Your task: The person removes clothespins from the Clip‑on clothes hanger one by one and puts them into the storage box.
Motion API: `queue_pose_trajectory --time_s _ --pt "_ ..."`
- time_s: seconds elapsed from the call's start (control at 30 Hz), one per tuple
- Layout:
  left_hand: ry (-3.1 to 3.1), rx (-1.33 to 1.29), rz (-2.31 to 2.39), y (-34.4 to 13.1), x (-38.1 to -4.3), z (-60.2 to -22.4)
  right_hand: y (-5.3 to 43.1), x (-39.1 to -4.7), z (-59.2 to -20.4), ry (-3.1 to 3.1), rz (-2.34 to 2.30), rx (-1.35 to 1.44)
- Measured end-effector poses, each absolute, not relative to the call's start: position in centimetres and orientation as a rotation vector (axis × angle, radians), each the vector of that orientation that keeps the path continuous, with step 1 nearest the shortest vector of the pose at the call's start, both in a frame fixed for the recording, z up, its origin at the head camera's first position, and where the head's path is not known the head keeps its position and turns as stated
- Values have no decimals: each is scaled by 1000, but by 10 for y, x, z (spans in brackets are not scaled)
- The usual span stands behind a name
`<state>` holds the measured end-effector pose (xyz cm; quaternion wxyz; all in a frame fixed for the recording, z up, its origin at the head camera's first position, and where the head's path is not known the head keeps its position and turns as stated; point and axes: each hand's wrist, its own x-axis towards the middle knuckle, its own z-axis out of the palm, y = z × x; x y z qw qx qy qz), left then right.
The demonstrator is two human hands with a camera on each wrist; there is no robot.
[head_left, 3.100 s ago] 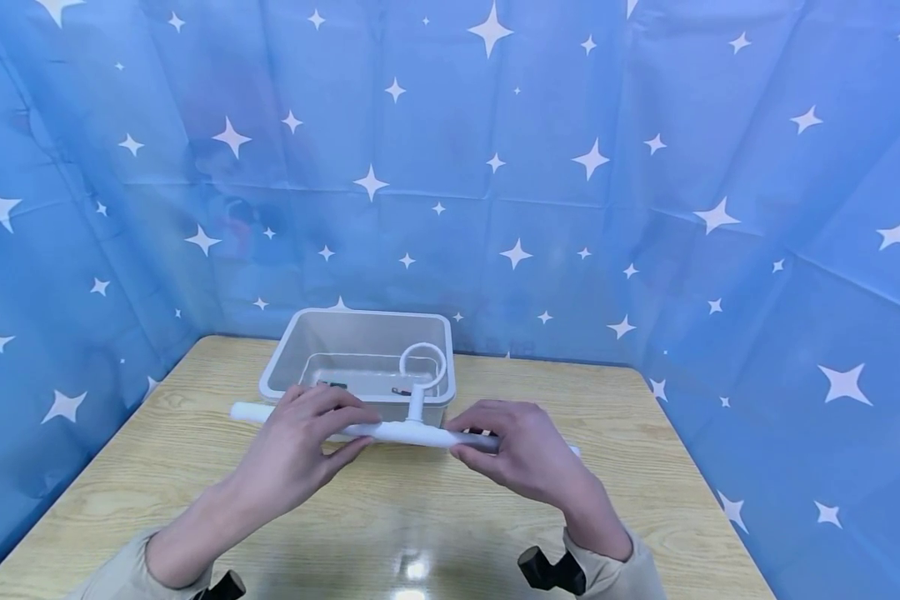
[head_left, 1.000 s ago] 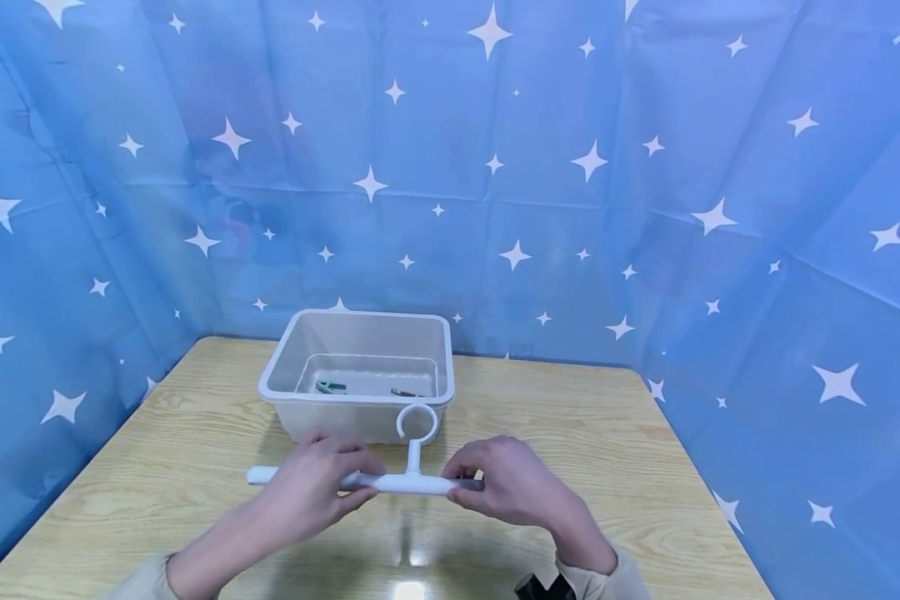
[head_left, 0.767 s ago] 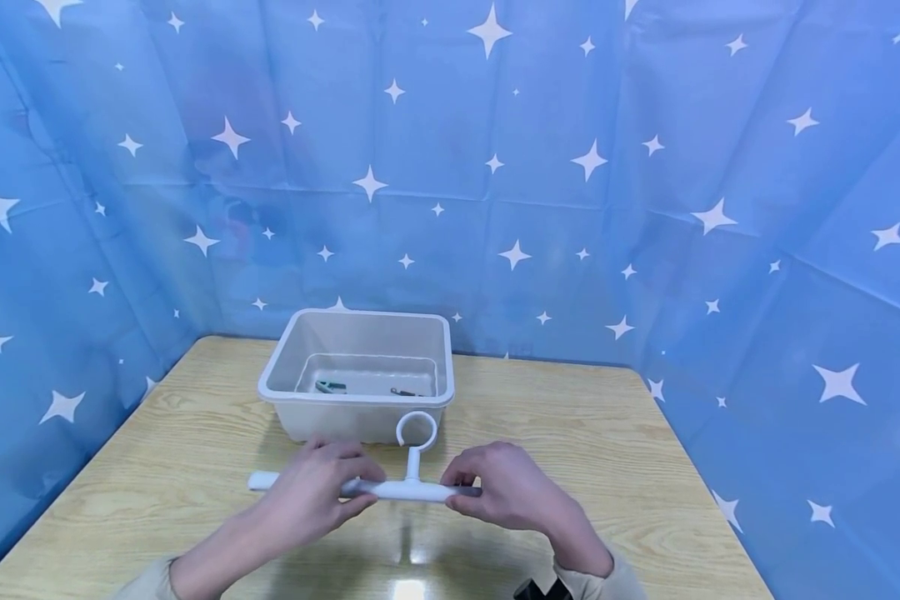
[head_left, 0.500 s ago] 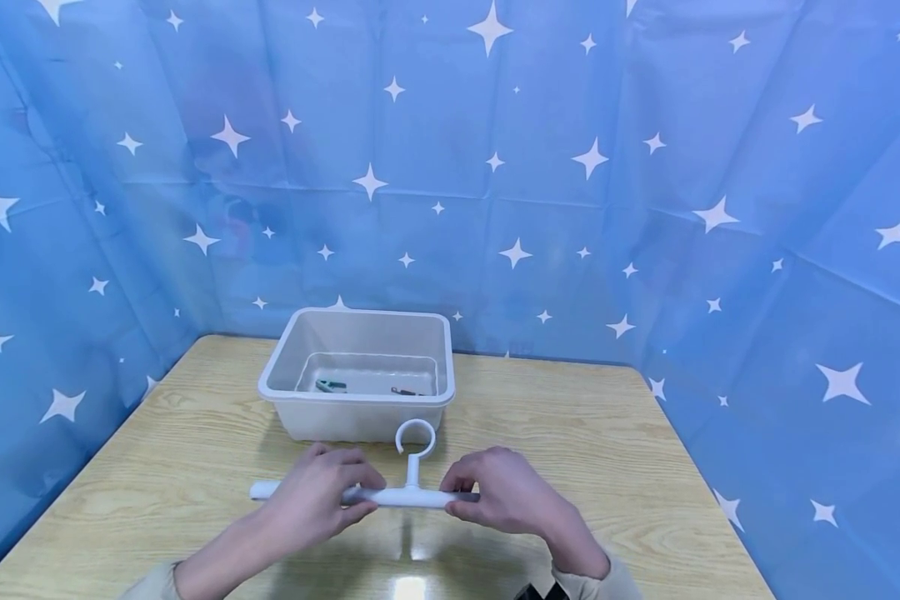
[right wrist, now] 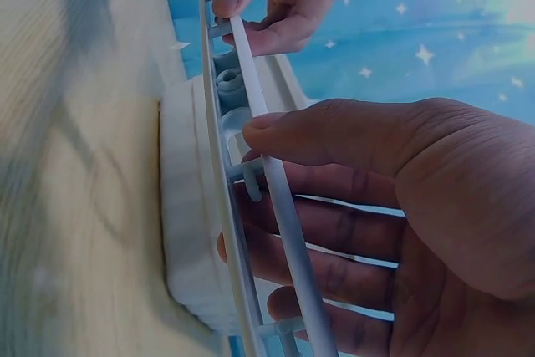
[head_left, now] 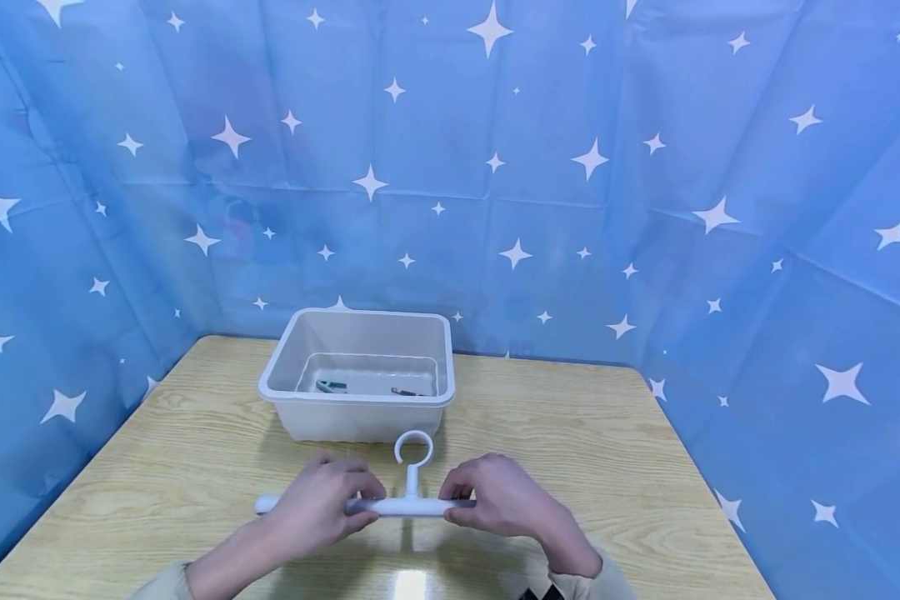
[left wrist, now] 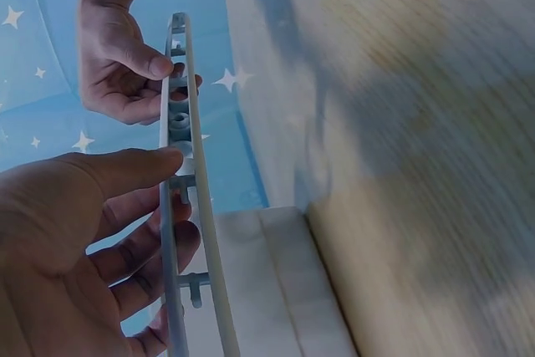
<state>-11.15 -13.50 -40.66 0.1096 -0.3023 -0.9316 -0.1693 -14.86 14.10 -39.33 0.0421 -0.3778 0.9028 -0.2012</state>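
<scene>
A white plastic clothes hanger (head_left: 408,507) is held level in front of the bin, its open ring-shaped hook pointing up. My left hand (head_left: 317,502) pinches the bar just left of the hook's stem between thumb and fingers. On the other side of the stem, my right hand (head_left: 501,500) pinches it the same way. Both wrist views show the hanger's hollow underside (right wrist: 292,223), two rails joined by crosspieces with small pegs. A gap shows between the bar and the table in the left wrist view. The hanger's right end is hidden behind my right hand.
A pale grey plastic bin (head_left: 360,421) stands behind the hanger on the wood-grain table (head_left: 570,433). Inside lie a small green clip-like piece (head_left: 332,387) and a small dark piece (head_left: 407,392). A blue star-patterned curtain (head_left: 450,167) surrounds the table.
Both hands have brought the hanger down and toward me, from in front of the bin's opening to nearer the table's front. The grip on both sides of the stem stays the same.
</scene>
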Motion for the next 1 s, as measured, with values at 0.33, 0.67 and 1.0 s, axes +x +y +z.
queue_pose_trajectory --time_s 0.33,0.67,1.0 --pt "-2766 -896 -495 -133 -113 -420 140 -152 -407 2720 -601 -1134" --pt "-2831 -930 -576 -133 -118 -439 137 -155 -420 2683 -585 -1078" --pt "-2868 -969 -570 -131 -121 -451 137 -158 -430 2666 -522 -1061"
